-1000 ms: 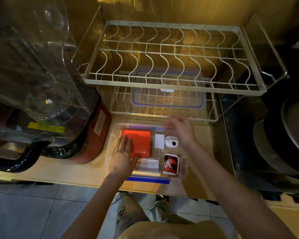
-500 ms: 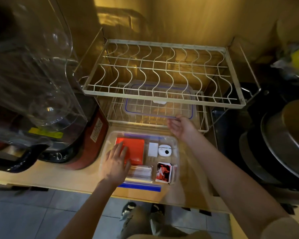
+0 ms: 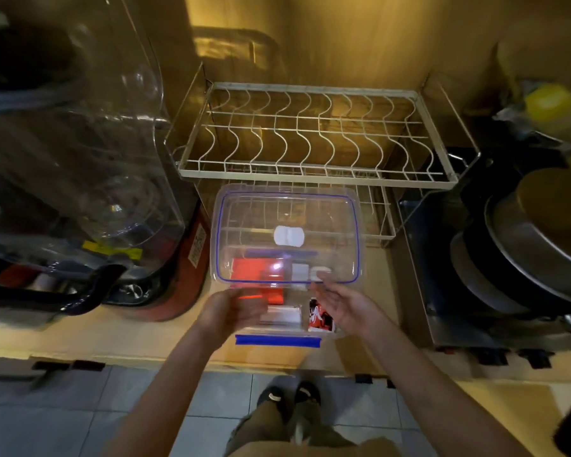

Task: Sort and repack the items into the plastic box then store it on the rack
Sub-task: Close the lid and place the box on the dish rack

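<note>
Now both my hands meet at the near edge of the clear lid [image 3: 287,232], the one with the blue seal line and a white tab in its middle. My left hand [image 3: 231,311] curls its fingers under that edge and grips it, though motion blurs them; my right hand [image 3: 346,308] lies palm-up with fingers fairly straight, their tips touching the lid's rim. The lid hangs just beyond my fingertips, over the far half of the plastic box [image 3: 277,328], which sits on the counter [image 3: 112,331] directly under my hands. Beneath my left fingers lies the red flat item [image 3: 261,275]; beside my right palm stands a small red-and-white packet [image 3: 318,316]. Farther beyond my fingers, past the lid, stands the white wire rack [image 3: 310,136], both tiers bare.
</note>
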The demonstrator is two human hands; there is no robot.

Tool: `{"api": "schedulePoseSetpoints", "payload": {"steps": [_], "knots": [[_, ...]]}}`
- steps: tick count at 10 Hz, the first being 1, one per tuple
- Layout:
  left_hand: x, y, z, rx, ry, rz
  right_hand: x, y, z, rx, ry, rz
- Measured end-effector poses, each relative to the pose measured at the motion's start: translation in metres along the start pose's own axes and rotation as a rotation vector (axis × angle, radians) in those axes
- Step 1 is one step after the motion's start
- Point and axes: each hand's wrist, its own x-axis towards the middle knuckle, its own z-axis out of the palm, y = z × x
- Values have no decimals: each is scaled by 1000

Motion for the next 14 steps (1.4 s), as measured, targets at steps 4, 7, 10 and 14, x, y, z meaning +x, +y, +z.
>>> {"api": "schedulePoseSetpoints", "payload": {"steps": [4, 7, 10, 14], "knots": [[-12, 8, -49, -468, -388, -251, -31, 5, -3, -200, -30, -174], [-21, 23, -52, -221, -532, -26, -8, -27, -7, -391, -74, -218], [-17, 27, -38, -128, -286, 227, -18, -9, -22, -272, 99, -392], [2, 6, -24, 560, 429, 588, 8, 14, -19, -993, 365, -752]]}}
